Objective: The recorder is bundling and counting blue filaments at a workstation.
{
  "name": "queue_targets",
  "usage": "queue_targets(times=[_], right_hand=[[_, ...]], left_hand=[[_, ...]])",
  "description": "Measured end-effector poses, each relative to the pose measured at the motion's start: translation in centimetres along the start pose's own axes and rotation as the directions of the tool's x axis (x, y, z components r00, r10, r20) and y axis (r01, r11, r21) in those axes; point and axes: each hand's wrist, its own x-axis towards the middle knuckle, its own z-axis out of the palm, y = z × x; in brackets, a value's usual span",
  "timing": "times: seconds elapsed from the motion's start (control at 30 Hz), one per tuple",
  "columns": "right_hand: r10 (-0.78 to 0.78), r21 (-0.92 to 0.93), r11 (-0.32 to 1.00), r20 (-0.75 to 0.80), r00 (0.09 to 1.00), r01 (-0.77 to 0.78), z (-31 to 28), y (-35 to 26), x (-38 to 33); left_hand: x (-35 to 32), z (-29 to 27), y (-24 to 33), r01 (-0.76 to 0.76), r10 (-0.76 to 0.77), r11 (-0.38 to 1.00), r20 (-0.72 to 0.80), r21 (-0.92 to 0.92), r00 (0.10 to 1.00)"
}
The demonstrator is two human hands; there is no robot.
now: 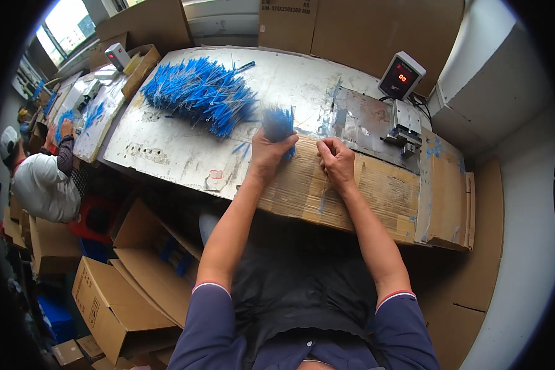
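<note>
Clasped in the left hand [270, 151], over the table [185, 154]: a bundle [279, 123] of thin blue strands. Fingers folded well round it, thumb laid across toward the right; mid-length hidden by the grip, a tuft showing above, a little blue showing at the thumb side below. Long axis roughly upright in view, pointing away from the body; far end blurred, exact lie of single strands too fine to tell. Relative to the right hand [337, 161]: bundle to the left and a bit farther from the body, near the fingertips yet apart from them, across a narrow gap. Left hand plainly the nearer, being around it; right hand just beside, above the cardboard sheet [382, 191], fingers curled inward, thumb drawn up against the index. Cannot tell of any thin strand pinched there, nor of contact with the cardboard beneath. Left of the bundle and farther off: a much larger pile [197, 92] of like strands, heaped at mixed angles, closer to the left hand than to the right. Out past the right hand: a metal plate [367, 123], a small metal fixture [406, 132] at its right side, a red-lit display [402, 75] behind.
</note>
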Motion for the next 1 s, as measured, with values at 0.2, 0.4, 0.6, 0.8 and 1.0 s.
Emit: queue_targets(times=[0.2,0.4,0.6,0.8,1.0], right_hand=[[0.031,0.067,0.997,0.019,0.999,-0.032,-1.2,-1.2,-0.3],[-0.087,-0.036,0.995,0.067,0.994,0.089,-0.7,1.3,0.5],[-0.076,-0.133,0.988,-0.006,0.997,0.074,-0.7,2.1,1.1],[-0.203,-0.504,0.843,0.021,0.979,0.185,0.1,-0.5,3.5],[-0.063,-0.753,0.582,0.333,0.941,0.306,2.8,-1.9,8.0]], left_hand=[[0.4,1.5,-0.6,0.034,-0.030,0.999,0.107,-0.038,0.994],[-0.5,2.0,-1.8,0.166,-0.157,0.984,0.117,-0.069,0.981],[-0.1,0.7,-0.9,0.172,-0.141,0.965,0.162,-0.196,0.977],[0.2,-0.9,-0.9,0.183,-0.139,0.866,0.127,-0.466,0.982],[0.1,-0.6,-1.1,0.227,-0.177,0.883,0.156,-0.411,0.972]])
